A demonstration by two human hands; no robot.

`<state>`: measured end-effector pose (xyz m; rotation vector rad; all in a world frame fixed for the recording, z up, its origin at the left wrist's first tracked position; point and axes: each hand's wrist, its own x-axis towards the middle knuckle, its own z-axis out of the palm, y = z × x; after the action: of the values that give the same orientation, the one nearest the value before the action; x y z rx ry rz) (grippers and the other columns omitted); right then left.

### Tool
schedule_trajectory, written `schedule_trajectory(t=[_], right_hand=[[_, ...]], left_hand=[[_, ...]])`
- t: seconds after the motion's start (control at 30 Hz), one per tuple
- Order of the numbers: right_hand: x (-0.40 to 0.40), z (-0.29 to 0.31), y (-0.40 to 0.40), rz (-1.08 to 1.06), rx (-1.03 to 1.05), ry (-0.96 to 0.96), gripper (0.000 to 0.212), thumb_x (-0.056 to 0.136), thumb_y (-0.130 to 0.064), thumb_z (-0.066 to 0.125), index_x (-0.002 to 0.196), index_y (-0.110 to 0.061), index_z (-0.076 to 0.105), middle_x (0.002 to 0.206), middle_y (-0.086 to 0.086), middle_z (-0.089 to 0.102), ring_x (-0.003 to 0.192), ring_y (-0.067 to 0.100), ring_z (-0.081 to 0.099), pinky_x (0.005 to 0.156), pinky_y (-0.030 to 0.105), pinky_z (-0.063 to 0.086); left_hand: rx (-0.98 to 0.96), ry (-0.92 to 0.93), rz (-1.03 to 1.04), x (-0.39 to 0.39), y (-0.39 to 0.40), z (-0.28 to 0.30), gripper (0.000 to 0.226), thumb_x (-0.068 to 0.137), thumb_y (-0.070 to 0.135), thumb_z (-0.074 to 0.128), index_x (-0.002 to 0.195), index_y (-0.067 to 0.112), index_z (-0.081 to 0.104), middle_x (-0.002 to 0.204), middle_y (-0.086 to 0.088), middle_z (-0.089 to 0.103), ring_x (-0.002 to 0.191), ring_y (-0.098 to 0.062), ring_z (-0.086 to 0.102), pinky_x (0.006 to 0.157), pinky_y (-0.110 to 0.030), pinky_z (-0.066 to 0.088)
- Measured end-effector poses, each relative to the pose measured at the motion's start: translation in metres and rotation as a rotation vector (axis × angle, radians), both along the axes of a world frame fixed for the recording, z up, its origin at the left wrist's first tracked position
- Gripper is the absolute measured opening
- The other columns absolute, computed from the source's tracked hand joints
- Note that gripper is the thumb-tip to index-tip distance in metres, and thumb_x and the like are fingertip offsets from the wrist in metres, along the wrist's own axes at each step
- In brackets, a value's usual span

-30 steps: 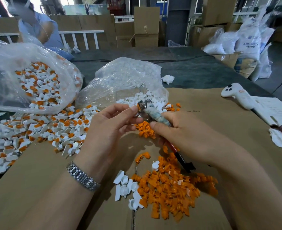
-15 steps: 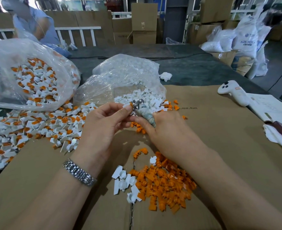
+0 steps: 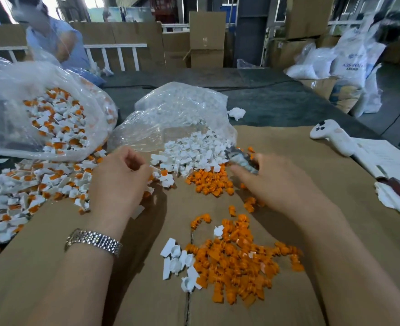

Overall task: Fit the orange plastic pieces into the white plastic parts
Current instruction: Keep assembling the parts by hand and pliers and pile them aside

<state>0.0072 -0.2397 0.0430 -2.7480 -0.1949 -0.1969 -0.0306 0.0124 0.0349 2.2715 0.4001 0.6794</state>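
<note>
My left hand (image 3: 119, 182) hovers with curled fingers over the edge of the heap of white parts with orange inserts (image 3: 41, 184); whatever is in its fingers is hidden. My right hand (image 3: 279, 187) grips a pair of pliers (image 3: 241, 158) with a grey wrapped handle, beside the pile of plain white parts (image 3: 194, 151). A small heap of loose orange pieces (image 3: 208, 182) lies between my hands. A larger orange heap (image 3: 236, 262) lies nearer me, with several white parts (image 3: 177, 260) at its left.
A clear bag of fitted parts (image 3: 53, 118) stands at the left, and a clear bag of white parts (image 3: 175, 114) behind the middle. A white controller (image 3: 333, 137) and papers (image 3: 387, 158) lie at the right on the cardboard sheet (image 3: 323, 220). A person (image 3: 53, 41) is at the far left.
My hands were together at the pliers' jaws with a part; now they have parted. The left hand moved left toward the fitted heap, the right moved right and down with the pliers.
</note>
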Motion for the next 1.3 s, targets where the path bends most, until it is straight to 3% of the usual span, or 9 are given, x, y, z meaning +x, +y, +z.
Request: schedule_trajectory(t=[0.1,0.27,0.43,0.53,0.67,0.9,1.07,1.2,1.3], right_hand=[[0.004,-0.009,0.000,-0.026,-0.141,0.024,0.047,0.090,-0.071,0.051,0.093,-0.024,0.054,0.096,0.000,0.057,0.086,0.021,0.056,0.065,0.036,0.045],[0.006,-0.013,0.005,-0.024,-0.261,0.066,0.054,0.085,-0.069,0.061,0.110,-0.021,0.055,0.117,0.006,0.059,0.109,0.027,0.055,0.082,0.041,0.048],[0.004,-0.003,0.006,0.052,-0.144,0.032,0.053,0.085,-0.057,0.069,0.124,-0.023,0.057,0.120,0.002,0.055,0.116,0.024,0.052,0.096,0.046,0.048],[0.001,0.003,0.004,0.191,-0.009,0.090,0.021,0.088,-0.044,0.074,0.100,-0.029,0.067,0.097,-0.011,0.061,0.098,0.013,0.060,0.083,0.036,0.051],[-0.007,0.006,0.006,0.289,0.006,0.209,0.028,0.077,-0.054,0.080,0.079,-0.028,0.069,0.076,-0.013,0.065,0.072,0.003,0.061,0.061,0.025,0.047],[-0.011,0.006,0.012,0.312,-0.118,0.185,0.013,0.085,-0.037,0.078,0.087,-0.027,0.070,0.084,-0.012,0.065,0.081,0.008,0.063,0.069,0.030,0.053],[-0.013,0.007,0.014,0.325,-0.132,0.159,0.004,0.094,-0.028,0.065,0.097,-0.026,0.067,0.092,-0.009,0.063,0.085,0.011,0.059,0.065,0.027,0.046],[-0.013,0.011,0.013,0.294,-0.054,0.107,0.009,0.100,-0.026,0.053,0.105,-0.021,0.059,0.098,-0.003,0.061,0.089,0.015,0.058,0.078,0.036,0.052],[-0.012,0.011,0.013,0.286,-0.016,0.066,0.011,0.103,-0.025,0.049,0.110,-0.021,0.056,0.101,-0.003,0.060,0.088,0.014,0.056,0.072,0.031,0.047]], left_hand=[[0.209,0.048,0.032,0.002,0.003,-0.002,0.012,0.089,0.019,0.073,0.098,0.024,0.066,0.100,0.000,0.062,0.086,-0.019,0.058,0.063,-0.033,0.044],[-0.025,0.072,-0.252,0.003,-0.006,-0.002,0.012,0.090,0.016,0.074,0.087,0.027,0.071,0.081,0.009,0.068,0.066,-0.008,0.061,0.061,-0.029,0.048],[-0.017,0.161,-0.492,-0.001,-0.012,0.002,0.007,0.087,0.026,0.080,0.083,0.030,0.076,0.075,0.014,0.071,0.063,0.000,0.062,0.055,-0.010,0.044],[-0.094,0.233,-0.651,-0.006,-0.014,0.005,0.010,0.079,0.043,0.081,0.086,0.036,0.076,0.076,0.013,0.071,0.058,0.001,0.058,0.055,-0.011,0.046],[0.013,0.335,-0.871,-0.010,-0.023,0.006,0.019,0.073,0.052,0.079,0.089,0.042,0.076,0.084,0.017,0.068,0.070,0.001,0.059,0.063,-0.012,0.046],[0.214,0.393,-1.098,-0.010,-0.034,-0.001,0.019,0.091,0.028,0.077,0.107,0.039,0.077,0.110,0.020,0.065,0.107,-0.009,0.061,0.091,-0.033,0.050],[0.265,0.345,-1.062,-0.011,-0.039,-0.004,0.019,0.085,0.041,0.081,0.103,0.038,0.077,0.100,0.022,0.069,0.101,-0.002,0.059,0.085,-0.021,0.049],[0.310,0.278,-1.031,-0.013,-0.046,-0.007,0.018,0.083,0.042,0.082,0.095,0.030,0.077,0.093,0.015,0.068,0.093,-0.006,0.060,0.079,-0.027,0.052],[0.311,0.244,-1.013,-0.014,-0.049,-0.008,0.013,0.086,0.038,0.081,0.093,0.029,0.074,0.085,0.014,0.066,0.084,-0.004,0.061,0.071,-0.022,0.052]])
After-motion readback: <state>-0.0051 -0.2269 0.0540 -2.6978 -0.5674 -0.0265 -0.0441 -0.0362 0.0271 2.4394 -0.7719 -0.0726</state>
